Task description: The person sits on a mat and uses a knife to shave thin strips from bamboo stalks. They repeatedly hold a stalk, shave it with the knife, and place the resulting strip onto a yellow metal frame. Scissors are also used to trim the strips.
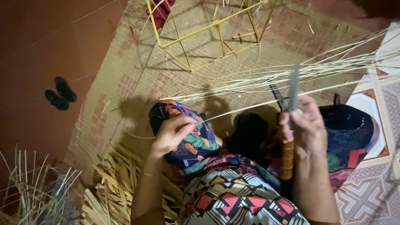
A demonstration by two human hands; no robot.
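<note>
My left hand rests on my left knee and pinches the near end of a thin pale bamboo strip that runs up to the right. My right hand grips a knife by its wooden handle, blade pointing up, and the strip passes at the blade. A bundle of long thin strips fans out to the right across the mat. My patterned clothing covers my lap and knees.
A yellow stick frame stands on the woven mat ahead. Split bamboo offcuts lie heaped at lower left, more stalks beside them. A pair of black sandals sits on the red floor. Patterned tiles lie right.
</note>
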